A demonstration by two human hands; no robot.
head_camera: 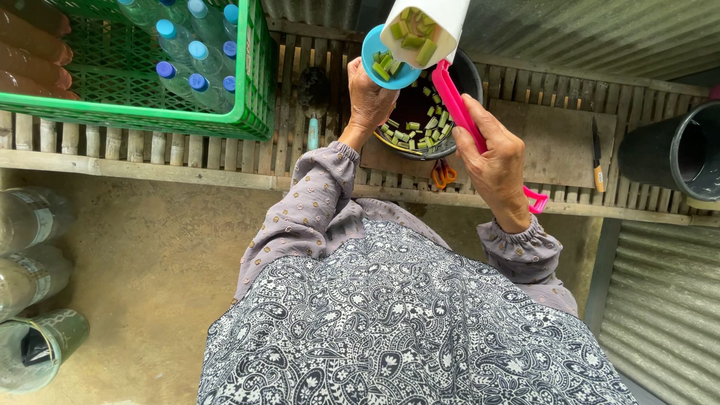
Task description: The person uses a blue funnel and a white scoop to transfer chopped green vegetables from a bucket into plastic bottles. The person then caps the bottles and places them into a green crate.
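Note:
My left hand (369, 97) holds a small blue cup (390, 58) with chopped green pieces in it, tilted over a dark round bowl (427, 120). My right hand (491, 157) grips the pink handle (465, 112) of a white scoop-like container (424, 30), which is also filled with chopped green pieces and tipped toward the bowl. The bowl holds dark liquid with several green pieces floating in it. It stands on a slatted wooden bench (225, 161).
A green crate (157, 116) of blue-capped bottles stands at the bench's left. A brown board (555, 142), a knife (596, 157), orange scissors (444, 174) and a black bucket (675, 150) are at right. Plastic bottles (30, 247) lie on the floor at left.

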